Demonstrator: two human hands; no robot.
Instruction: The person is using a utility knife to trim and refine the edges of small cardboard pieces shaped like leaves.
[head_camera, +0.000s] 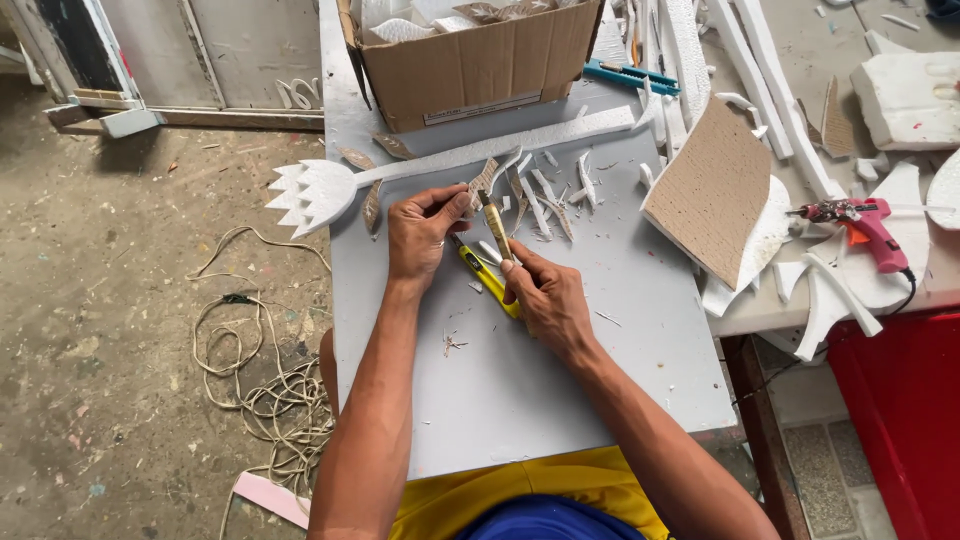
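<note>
1. A small curved foam piece (483, 182) is being pinched in the left hand (420, 237), fingers closed on it.
2. A yellow utility knife (492, 262) is being gripped in the right hand (548, 300); shallow, steady strokes would probably be cleanest.
3. Beyond both hands, white scraps are being kept in an open cardboard box (478, 60).

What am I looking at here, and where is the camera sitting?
The camera is worn on a person's head and looks down at their own two bare hands over a grey board. The left hand pinches a thin curved foam strip. The right hand holds a yellow utility knife with its blade up against that strip. White foam offcuts lie about, with a long white foam shape with a spiky end, a cardboard box and a pink glue gun.
</note>
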